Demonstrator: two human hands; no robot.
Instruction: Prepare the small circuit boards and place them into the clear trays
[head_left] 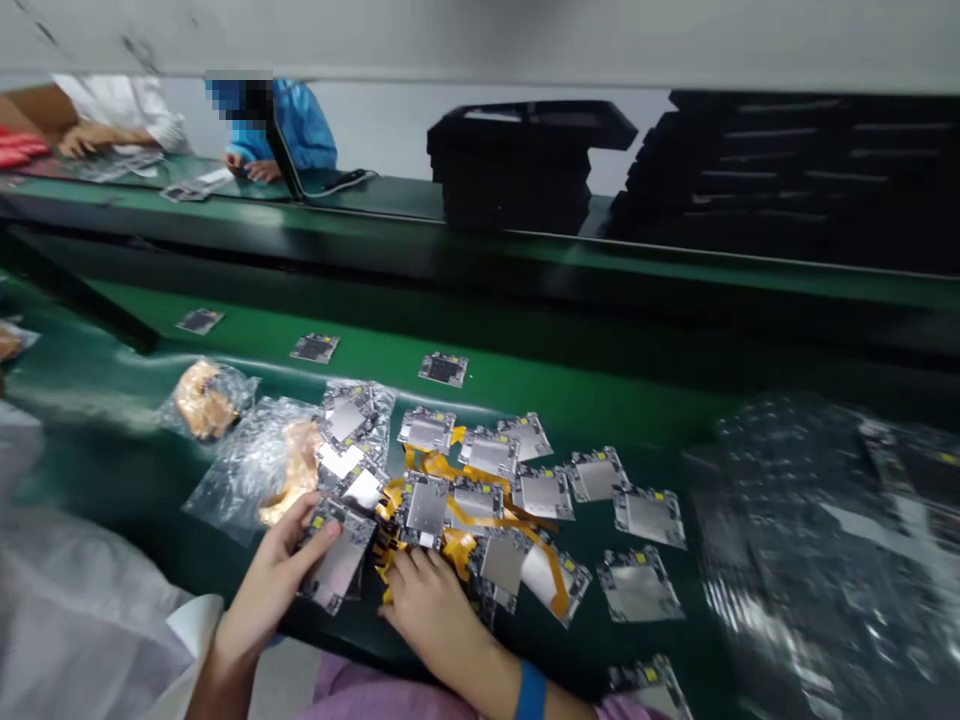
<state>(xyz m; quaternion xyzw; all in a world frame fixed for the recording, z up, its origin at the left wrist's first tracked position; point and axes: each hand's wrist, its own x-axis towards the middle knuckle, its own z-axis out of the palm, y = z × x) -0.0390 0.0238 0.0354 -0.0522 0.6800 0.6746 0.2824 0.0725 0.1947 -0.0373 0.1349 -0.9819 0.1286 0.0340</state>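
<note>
Boards [641, 587] flat, metallic; ribbons [558, 583] slender

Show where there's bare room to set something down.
Bare: the green strip right of the rightmost dark rectangular circuit board, toward the clear plastic stack; and the gaps between dark boards. Crowded: around the left hand and right hand, with silver-faced circuit boards and orange ribbon cables.

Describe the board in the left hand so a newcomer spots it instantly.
On the green bench, find the left hand, below the clear plastic bag. Its thumb presses a silver-faced circuit board, which that grip sets apart from boards lying nearby.
</note>
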